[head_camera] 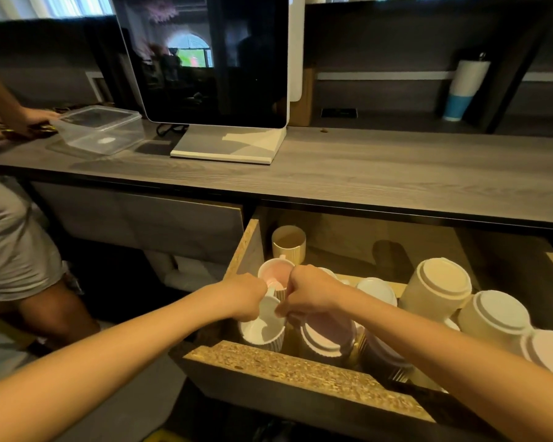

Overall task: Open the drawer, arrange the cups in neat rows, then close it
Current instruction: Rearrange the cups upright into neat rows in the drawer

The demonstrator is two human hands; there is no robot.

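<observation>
The drawer (300, 365) under the counter stands pulled open, its chipboard front edge nearest me. Several cups fill it. A white ribbed cup (262, 333) stands upright at the front left, and my left hand (246, 295) is closed on its handle. My right hand (307, 293) is closed just beside it, over the same cup's rim; which cup it grips I cannot tell. A pink-lined cup (273, 271) sits behind my hands, a yellow cup (288, 244) further back. Upside-down cups (441, 285) lie to the right, among them a lilac one (328, 338).
A grey wooden counter (364, 173) runs above the drawer, carrying a monitor on a white stand (224, 145) and a clear plastic box (99, 129). Another person (16, 244) stands at the left with hands on the counter. A white-and-blue tumbler (463, 90) stands at the back right.
</observation>
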